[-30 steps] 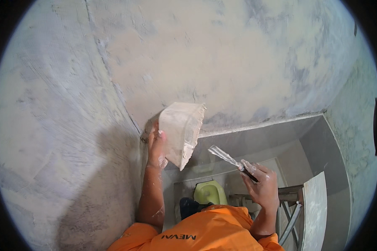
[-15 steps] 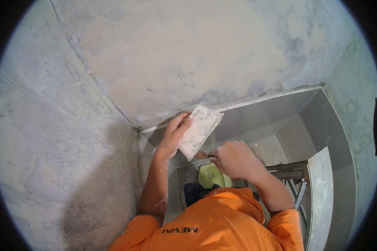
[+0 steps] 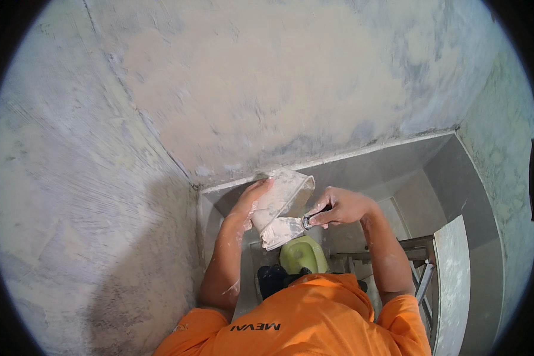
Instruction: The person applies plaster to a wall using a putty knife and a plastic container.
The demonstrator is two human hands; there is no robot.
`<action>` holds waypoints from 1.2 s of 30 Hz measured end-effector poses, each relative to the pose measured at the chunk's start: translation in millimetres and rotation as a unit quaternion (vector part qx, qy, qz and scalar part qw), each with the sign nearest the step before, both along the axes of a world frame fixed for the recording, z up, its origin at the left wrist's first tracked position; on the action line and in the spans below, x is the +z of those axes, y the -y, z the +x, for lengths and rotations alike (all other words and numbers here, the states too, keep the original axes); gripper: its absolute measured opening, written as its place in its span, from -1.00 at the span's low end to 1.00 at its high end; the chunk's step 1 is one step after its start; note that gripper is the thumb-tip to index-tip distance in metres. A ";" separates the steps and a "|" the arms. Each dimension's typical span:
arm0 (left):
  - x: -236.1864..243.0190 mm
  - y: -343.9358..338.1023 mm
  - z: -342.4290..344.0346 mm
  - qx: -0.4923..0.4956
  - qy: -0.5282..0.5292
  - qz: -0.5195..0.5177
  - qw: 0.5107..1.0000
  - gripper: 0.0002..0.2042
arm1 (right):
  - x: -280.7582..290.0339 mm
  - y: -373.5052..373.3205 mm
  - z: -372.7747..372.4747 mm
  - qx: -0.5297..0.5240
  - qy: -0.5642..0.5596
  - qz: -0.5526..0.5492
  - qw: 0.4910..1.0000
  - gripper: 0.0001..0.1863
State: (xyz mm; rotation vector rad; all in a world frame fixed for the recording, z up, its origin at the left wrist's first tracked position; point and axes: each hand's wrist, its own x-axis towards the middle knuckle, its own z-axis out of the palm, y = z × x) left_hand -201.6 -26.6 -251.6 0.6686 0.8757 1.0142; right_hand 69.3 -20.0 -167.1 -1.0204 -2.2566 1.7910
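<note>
My left hand (image 3: 250, 202) grips a plaster-smeared mud pan (image 3: 277, 191) by its left side, and the pan is tilted so that part of its hollow inside shows. In my right hand (image 3: 344, 206) is a putty knife (image 3: 282, 231), its dark handle within my closed fingers. Pale, wet-looking plaster coats the knife's blade, which lies against or just below the pan's lower edge; whether they touch I cannot tell. White splashes mark both hands and my left forearm.
Ahead rises a patchily plastered wall (image 3: 267, 89), meeting another plastered wall (image 3: 71, 196) at the left corner. Grey tiles (image 3: 368, 163) line the lower wall. Below is a green basin-like fixture (image 3: 302, 255). A ladder-like frame (image 3: 424, 282) with a pale board (image 3: 453, 279) stands at right.
The pan has tipped, bringing its hollow side into view. My right hand has turned and risen slightly, and the knife's plaster-loaded blade now shows beneath the pan.
</note>
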 end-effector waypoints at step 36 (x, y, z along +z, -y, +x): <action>336.3 95.4 70.6 0.196 0.067 0.493 0.845 -0.23 | 361.0 -26.5 8.0 -0.192 -0.330 0.738 0.556 -0.67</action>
